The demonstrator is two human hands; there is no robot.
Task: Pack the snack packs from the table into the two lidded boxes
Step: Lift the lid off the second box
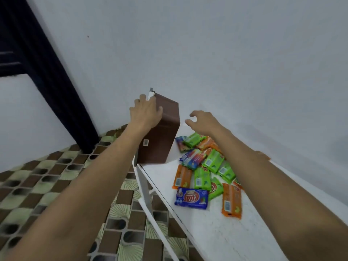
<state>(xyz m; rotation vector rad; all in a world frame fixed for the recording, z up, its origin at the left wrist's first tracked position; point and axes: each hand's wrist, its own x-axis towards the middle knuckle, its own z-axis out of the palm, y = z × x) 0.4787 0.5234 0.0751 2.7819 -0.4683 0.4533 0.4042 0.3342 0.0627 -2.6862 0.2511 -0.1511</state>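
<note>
Head view is looking down over both of my bare arms reaching across a white table (216, 232). I'm gripping a brown box (162, 136) with my left hand (146, 113), fingers wrapped over its top left edge; it's standing tilted on the table's far left corner. My right hand (202, 121) is hovering just right of the box, fingers loosely curled and apart, touching nothing. Snack packs (207, 166) are lying in a loose heap on the table under my right forearm: green ones, orange ones, and a blue KUAT pack (192, 198) sitting nearest the table's left edge. Patterned floor tiles (56, 185) are showing at left.
</note>
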